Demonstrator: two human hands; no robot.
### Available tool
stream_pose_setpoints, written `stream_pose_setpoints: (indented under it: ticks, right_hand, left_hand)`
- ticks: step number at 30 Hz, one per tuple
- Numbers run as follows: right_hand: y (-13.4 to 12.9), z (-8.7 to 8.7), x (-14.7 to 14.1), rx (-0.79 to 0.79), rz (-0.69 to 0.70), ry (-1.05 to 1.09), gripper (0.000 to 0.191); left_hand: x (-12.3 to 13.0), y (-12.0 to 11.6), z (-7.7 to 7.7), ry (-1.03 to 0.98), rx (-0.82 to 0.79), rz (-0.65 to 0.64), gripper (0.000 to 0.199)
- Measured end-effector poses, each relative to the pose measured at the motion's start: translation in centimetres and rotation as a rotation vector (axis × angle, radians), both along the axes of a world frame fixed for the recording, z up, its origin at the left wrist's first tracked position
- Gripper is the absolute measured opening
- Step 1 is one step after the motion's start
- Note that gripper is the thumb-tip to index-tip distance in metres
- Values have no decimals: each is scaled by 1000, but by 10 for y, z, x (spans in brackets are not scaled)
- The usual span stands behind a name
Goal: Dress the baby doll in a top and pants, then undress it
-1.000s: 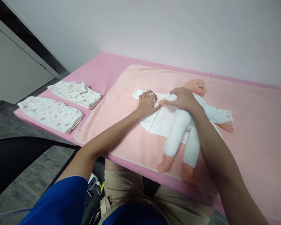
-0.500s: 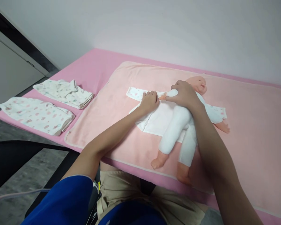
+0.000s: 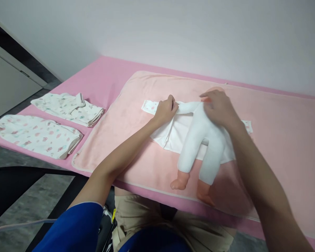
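Observation:
A baby doll with a white cloth body lies on its back on a spread white baby shirt. My left hand is closed on the shirt's left-side sleeve, whose printed cuff sticks out beyond it. The doll's outstretched arm runs up to this fist, and its hand is hidden there. Over the doll's chest and neck is my right hand, index finger stretched out, slightly blurred. It covers most of the doll's head. The other sleeve's cuff shows past my right forearm.
Two folded printed baby garments, the nearer one and the farther one, lie on the pink table at the left. A peach blanket spreads beneath the doll. A wall stands behind, and a black chair part is at lower left.
My right hand has left the doll's hand and moved right, to its chest and neck. My left hand has curled into a fist where the doll's hand was visible.

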State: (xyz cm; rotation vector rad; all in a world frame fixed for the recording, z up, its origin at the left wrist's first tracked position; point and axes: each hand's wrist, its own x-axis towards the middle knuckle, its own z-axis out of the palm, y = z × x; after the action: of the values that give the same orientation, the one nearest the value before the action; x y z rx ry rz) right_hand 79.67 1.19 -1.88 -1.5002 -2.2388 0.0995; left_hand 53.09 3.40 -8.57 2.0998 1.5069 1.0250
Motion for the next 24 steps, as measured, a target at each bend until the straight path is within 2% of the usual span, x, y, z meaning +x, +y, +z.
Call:
stream_pose_setpoints:
  ticks: [2, 5, 8, 11, 13, 19, 21, 24]
  right_hand:
    - [-15, 3, 41, -11, -45, 12, 55]
    - [-37, -9, 90, 2, -53, 69, 64]
    - [-47, -32, 110, -112, -56, 123, 77]
    - [-41, -43, 103, -73, -140, 137, 71]
    - [-36, -39, 91, -5, -148, 122, 60]
    - [-30, -3, 42, 53, 49, 90, 56]
    - [-26, 2, 28, 37, 98, 70, 54]
    - [-17, -3, 19, -4, 138, 42, 50]
  left_hand:
    - [-1, 1, 1, -25, -15, -9, 11]
    - [-2, 2, 0, -54, -33, -20, 8]
    - [-1, 3, -1, -43, -53, -13, 9]
    - [2, 3, 1, -26, -63, 2, 12]
    - [4, 6, 3, -36, -77, 3, 12]
    - [6, 15, 18, -112, -62, 31, 8]
    - [6, 15, 21, -143, -69, 16, 8]
    - [5, 14, 20, -175, -118, -29, 10]
